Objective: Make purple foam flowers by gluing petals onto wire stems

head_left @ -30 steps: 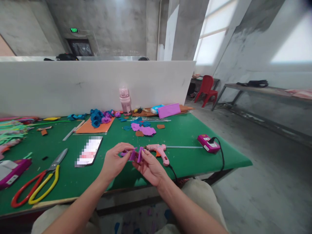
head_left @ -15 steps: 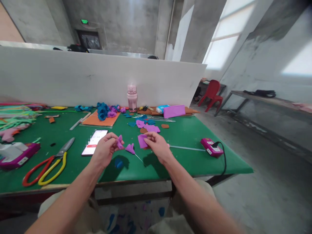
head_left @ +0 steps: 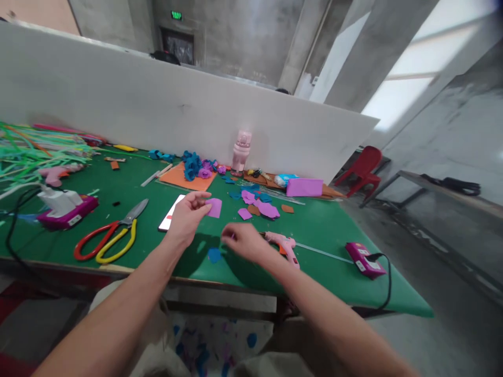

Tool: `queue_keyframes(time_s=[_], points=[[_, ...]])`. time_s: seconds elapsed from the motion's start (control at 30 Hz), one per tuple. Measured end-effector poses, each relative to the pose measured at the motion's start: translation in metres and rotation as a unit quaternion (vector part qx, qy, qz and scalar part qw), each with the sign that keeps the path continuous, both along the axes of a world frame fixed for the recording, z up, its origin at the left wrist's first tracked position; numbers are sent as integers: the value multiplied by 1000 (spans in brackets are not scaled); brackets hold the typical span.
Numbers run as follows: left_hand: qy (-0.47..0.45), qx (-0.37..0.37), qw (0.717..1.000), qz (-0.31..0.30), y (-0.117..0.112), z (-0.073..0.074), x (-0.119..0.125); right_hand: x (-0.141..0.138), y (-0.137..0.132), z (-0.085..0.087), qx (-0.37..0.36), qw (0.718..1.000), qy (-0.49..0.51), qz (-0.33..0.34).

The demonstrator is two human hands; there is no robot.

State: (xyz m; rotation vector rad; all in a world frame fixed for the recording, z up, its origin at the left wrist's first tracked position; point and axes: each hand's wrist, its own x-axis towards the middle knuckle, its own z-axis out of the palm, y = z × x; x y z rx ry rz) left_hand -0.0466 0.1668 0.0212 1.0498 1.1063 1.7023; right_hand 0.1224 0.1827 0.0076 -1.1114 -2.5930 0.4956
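Note:
My left hand [head_left: 187, 217] is raised over the green table [head_left: 322, 225] and pinches a small purple felt piece [head_left: 214, 207] between thumb and fingers. My right hand [head_left: 244, 242] is lower, close to the table, fingers curled and blurred; a sliver of purple shows at its fingertips. A pink glue gun [head_left: 283, 244] lies just right of my right hand. A blue felt scrap [head_left: 214, 255] lies on the table below both hands. A phone [head_left: 170, 212] lies behind my left hand.
Red and yellow scissors [head_left: 110, 238] lie at the left. Loose purple, blue and brown felt pieces [head_left: 259, 205], finished felt flowers [head_left: 196, 166] on an orange sheet, a pink bottle [head_left: 240, 153] and a purple pouch [head_left: 304, 187] lie further back. Power strips [head_left: 363, 259] sit right and left.
The camera swung left and down. My left hand now holds a flat purple piece instead of the small folded one. My right hand dropped toward the table beside the glue gun.

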Motion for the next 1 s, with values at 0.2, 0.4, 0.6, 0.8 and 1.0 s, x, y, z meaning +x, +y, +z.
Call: queue_keyframes(time_s=[0.2,0.4,0.6,0.8,1.0], points=[[27,-2,1000,7,-3,-2,8,-26,-43,-21,31,990,-122,59],[19,-1,999,35,0,-4,1,-8,48,6,82,992,-55,-84],[48,-70,993,-80,-11,-2,14,55,79,27,67,981,32,-180],[284,-104,919,-253,-42,-5,35,138,-10,19,79,962,57,-257],[403,-74,889,-204,-40,-12,20,105,-69,-15,4,975,85,-203]])
